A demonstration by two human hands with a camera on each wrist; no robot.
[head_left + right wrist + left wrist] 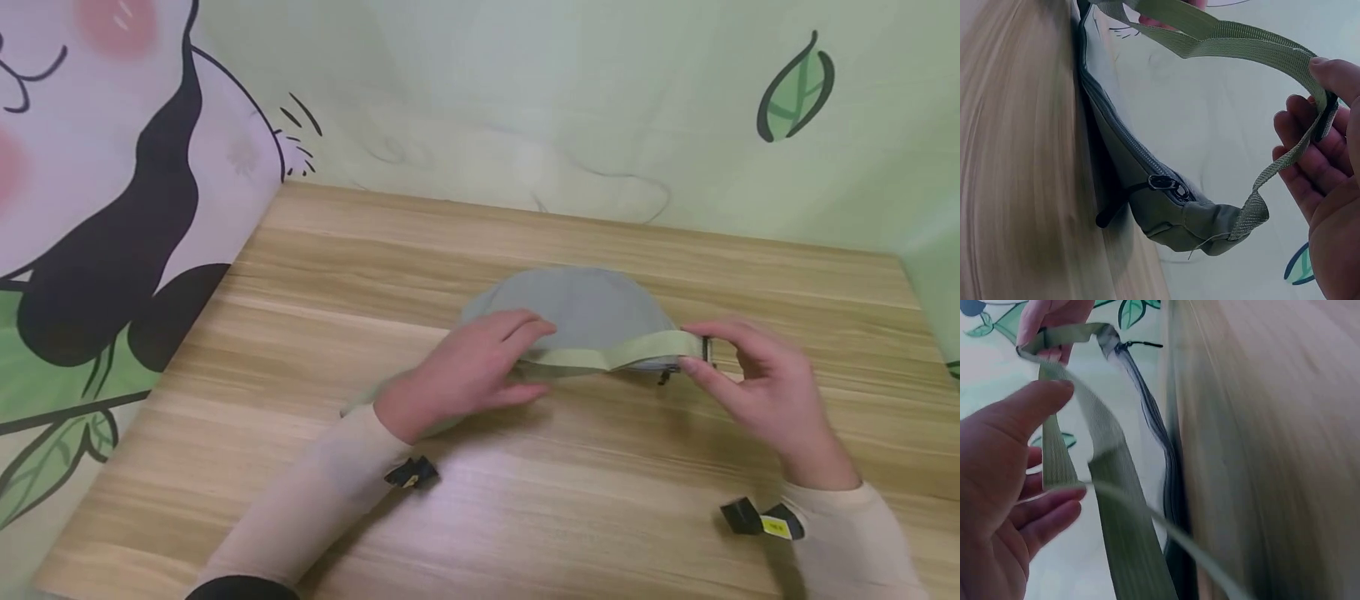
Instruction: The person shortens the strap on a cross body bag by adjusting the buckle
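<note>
A grey, half-moon waist bag [573, 304] lies on the wooden table, its pale green webbing strap [652, 345] towards the person. My right hand [776, 387] pinches the strap at a dark slider buckle [707, 352], thumb in front and fingers behind. In the right wrist view, the strap twists down from there to the bag's gathered end, near a zipper [1122, 134] with a dark pull cord [1113, 206]. My left hand [472, 367] is around the strap's other stretch, thumb and fingers apart; in the left wrist view the webbing passes between them.
The wooden table [300, 517] meets a pale green wall [465, 100] with leaf drawings at the back. A panda picture [112, 233] covers the wall on the left. Black bands [411, 473] sit at both wrists, over light sleeves [315, 492].
</note>
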